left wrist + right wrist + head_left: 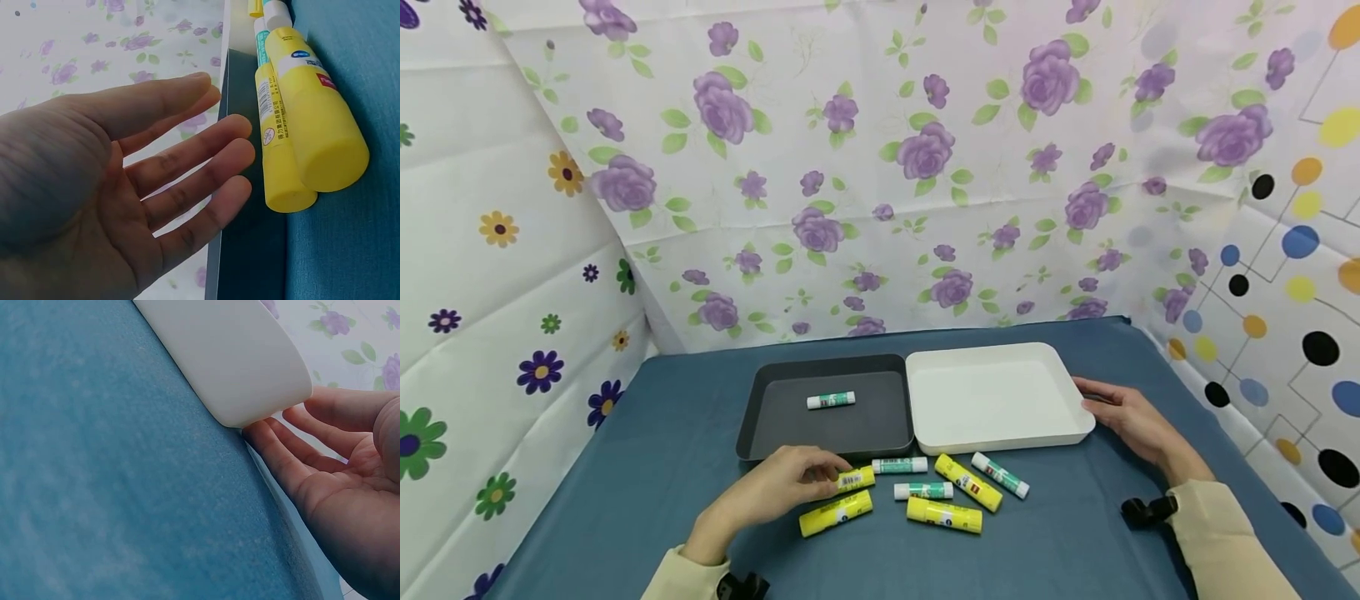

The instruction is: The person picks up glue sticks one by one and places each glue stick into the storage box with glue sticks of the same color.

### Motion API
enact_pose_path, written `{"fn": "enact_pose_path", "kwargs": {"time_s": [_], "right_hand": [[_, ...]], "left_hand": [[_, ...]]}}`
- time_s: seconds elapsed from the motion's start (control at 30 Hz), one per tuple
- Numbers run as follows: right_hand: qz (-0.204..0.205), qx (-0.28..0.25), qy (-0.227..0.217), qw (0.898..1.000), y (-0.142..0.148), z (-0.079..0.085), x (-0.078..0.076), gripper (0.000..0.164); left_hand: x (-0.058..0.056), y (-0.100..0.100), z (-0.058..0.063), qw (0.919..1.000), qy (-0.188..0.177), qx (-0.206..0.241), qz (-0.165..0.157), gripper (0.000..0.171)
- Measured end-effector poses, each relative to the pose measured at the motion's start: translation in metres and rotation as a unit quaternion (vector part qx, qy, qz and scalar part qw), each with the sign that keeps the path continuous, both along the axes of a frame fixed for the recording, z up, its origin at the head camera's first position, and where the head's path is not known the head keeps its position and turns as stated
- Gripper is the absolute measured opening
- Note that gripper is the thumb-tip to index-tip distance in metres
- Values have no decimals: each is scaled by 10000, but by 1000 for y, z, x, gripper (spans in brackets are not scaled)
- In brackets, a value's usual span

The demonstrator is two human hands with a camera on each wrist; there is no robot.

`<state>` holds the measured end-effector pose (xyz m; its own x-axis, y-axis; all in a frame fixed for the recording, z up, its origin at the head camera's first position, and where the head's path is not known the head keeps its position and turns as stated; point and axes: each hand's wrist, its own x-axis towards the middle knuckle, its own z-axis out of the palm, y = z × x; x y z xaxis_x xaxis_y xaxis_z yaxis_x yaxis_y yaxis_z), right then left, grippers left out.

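My left hand [793, 479] hovers at the near edge of the dark tray, beside a yellow glue stick [856, 478]. In the left wrist view its fingers are loosely bent and apart from that stick [275, 144], holding nothing. A second yellow glue stick [837, 513] lies just in front. On the right, my right hand [1138, 425] touches the right end of the white tray [1000, 398] with its fingertips. The right wrist view shows those fingers fairly straight against the tray's corner [250, 375]. One green-and-white glue stick [831, 400] lies inside the dark tray [775, 433].
In front of the trays lie more glue sticks: green-and-white ones [900, 465] [923, 491] [1000, 476] and yellow ones [967, 482] [944, 515]. A blue cloth [647, 475] covers the table. Patterned sheets [880, 167] hang behind and at both sides.
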<state>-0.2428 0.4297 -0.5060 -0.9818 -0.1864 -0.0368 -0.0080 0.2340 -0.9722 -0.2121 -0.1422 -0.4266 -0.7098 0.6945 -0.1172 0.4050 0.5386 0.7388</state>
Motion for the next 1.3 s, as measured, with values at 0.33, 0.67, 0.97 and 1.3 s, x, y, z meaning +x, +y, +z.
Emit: {"fn": "enact_pose_path", "kwargs": {"time_s": [0.33,0.67,0.97,1.3], "right_hand": [[50,16,10,10000,0,1,1,68],[10,25,-25,10000,-2,2,1,69],[53,-22,-46,10000,-1,2,1,68],[82,-31,-2,10000,-1,2,1,67]], "left_hand": [[5,2,0,9990,-296,-319,-85,30],[9,6,-5,9978,-286,-554,-205,36],[12,13,-5,9974,-5,-693,-187,33],[13,18,-10,9971,31,-658,-377,37]]}}
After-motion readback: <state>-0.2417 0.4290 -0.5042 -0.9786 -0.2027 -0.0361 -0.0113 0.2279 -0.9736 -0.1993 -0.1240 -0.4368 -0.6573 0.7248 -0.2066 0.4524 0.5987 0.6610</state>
